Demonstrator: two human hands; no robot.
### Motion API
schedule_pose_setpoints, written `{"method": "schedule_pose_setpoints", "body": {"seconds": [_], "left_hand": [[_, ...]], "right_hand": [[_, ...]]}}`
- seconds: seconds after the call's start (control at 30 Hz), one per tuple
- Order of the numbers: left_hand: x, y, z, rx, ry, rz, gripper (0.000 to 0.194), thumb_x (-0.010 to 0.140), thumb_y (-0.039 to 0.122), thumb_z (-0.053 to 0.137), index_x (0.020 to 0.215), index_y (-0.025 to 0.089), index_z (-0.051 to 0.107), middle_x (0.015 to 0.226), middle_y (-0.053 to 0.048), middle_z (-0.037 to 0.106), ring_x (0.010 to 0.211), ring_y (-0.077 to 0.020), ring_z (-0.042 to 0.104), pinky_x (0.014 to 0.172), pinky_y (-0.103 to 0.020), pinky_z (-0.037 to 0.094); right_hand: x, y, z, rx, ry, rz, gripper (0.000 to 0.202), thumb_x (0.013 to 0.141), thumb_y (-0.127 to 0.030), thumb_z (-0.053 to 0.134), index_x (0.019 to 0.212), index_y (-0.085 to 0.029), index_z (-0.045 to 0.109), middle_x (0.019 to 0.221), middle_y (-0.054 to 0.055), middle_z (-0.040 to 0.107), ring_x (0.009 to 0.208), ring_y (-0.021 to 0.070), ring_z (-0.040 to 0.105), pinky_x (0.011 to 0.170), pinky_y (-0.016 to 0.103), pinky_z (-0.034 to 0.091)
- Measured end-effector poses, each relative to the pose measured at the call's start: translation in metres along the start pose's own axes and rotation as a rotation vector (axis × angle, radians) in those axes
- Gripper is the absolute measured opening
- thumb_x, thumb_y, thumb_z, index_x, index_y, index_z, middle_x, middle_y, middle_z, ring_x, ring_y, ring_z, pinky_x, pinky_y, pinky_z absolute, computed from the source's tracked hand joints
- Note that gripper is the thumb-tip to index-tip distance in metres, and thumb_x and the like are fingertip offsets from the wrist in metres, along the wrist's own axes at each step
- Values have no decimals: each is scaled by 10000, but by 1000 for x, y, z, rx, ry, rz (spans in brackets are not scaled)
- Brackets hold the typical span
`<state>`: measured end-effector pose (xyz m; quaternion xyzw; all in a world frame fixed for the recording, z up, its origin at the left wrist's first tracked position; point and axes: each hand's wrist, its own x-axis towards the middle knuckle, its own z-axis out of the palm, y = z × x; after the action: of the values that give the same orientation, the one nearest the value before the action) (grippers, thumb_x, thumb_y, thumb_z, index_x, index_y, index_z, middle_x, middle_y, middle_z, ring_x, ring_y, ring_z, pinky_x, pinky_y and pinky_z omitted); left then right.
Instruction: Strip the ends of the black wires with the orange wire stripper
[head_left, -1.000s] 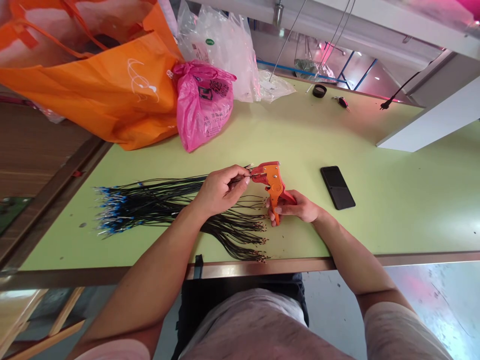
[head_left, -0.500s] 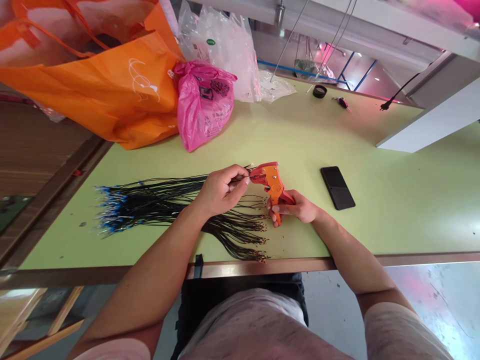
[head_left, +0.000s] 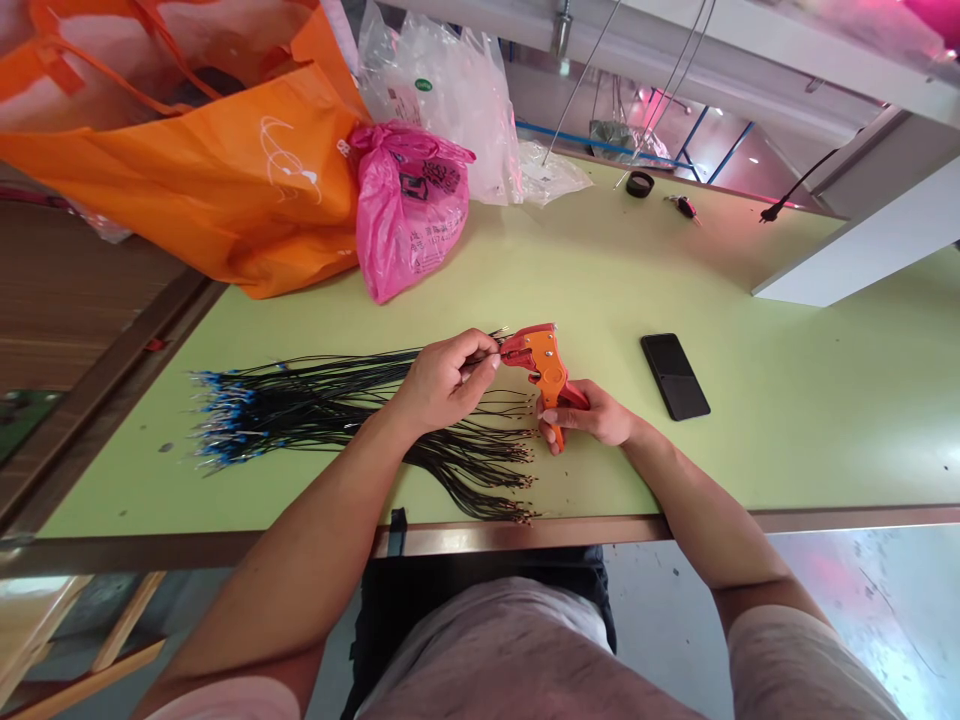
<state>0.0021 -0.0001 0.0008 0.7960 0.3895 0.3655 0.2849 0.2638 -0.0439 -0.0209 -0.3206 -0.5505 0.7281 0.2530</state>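
My right hand is wrapped round the handles of an orange and red wire stripper, whose head points left. Between thumb and fingers, my left hand pinches a thin black wire, its end at the stripper's jaws. Whether the jaws are closed on the wire I cannot tell. Below and left of my left hand lies a large bundle of black wires on the green table. Blue parts with bare leads sit at the bundle's left end; copper-coloured tips show at its right end.
A black phone lies right of my right hand. Behind the wires stand an orange bag, a tied pink plastic bag and clear plastic bags. Farther back are a black ring, keys and a plug. A white post rises at right.
Almost nothing differs. The fingers of my right hand have shifted very slightly on the stripper's handles; my left hand and the wire stay in place.
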Motion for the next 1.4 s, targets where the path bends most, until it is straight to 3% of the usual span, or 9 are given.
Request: {"method": "schedule_pose_setpoints", "body": {"seconds": [0.4, 0.87, 1.07, 1.13, 1.23, 1.3, 1.4], "left_hand": [[0, 1, 0, 1, -35, -32, 202, 975, 390, 508, 897, 209, 551, 619, 56, 502, 508, -107, 410, 525, -238, 359], [-2, 2, 6, 7, 74, 38, 151, 964, 321, 523, 855, 217, 516, 572, 80, 447, 456, -91, 361, 494, -231, 316], [-2, 1, 8, 12, 82, 18, 162, 958, 338, 520, 848, 219, 514, 567, 76, 441, 473, -100, 362, 500, -236, 321], [-2, -2, 9, 12, 74, -16, 177, 963, 359, 520, 857, 217, 525, 579, 71, 454, 480, -101, 372, 500, -236, 326], [-1, -8, 11, 8, 44, -47, 200, 970, 387, 529, 898, 205, 571, 617, 53, 524, 514, -107, 431, 530, -239, 369], [-1, -12, 11, 4, 29, -61, 222, 975, 405, 541, 937, 198, 609, 649, 40, 579, 538, -112, 477, 564, -244, 403], [-1, -16, 10, 37, 50, -94, 261, 977, 430, 556, 972, 190, 659, 720, 11, 654, 591, -126, 552, 612, -256, 447]], "right_hand": [[0, -3, 0, -24, -15, 0, 318, 974, -415, 741, 871, -146, 607, 741, 19, 670, 609, 154, 682, 610, 287, 557], [2, 2, 7, -53, 98, -12, 388, 951, -455, 754, 772, -176, 552, 599, -34, 583, 462, 124, 601, 470, 252, 485], [6, 5, 11, -12, 250, -47, 458, 880, -447, 829, 708, -205, 481, 474, -101, 443, 347, 69, 388, 346, 214, 379], [5, 4, 9, -16, 176, -47, 403, 877, -418, 840, 748, -178, 543, 538, -59, 545, 410, 90, 507, 421, 226, 459], [0, 1, 0, 28, -7, -27, 323, 910, -394, 813, 1003, -130, 651, 811, 55, 726, 680, 174, 727, 645, 293, 585], [-3, 1, -8, 77, -82, -30, 374, 929, -384, 792, 1154, -124, 645, 948, 98, 753, 808, 207, 763, 738, 328, 602], [-4, 6, -18, 163, -91, -36, 424, 928, -394, 784, 1219, -125, 632, 1002, 113, 752, 862, 236, 775, 774, 361, 615]]}}
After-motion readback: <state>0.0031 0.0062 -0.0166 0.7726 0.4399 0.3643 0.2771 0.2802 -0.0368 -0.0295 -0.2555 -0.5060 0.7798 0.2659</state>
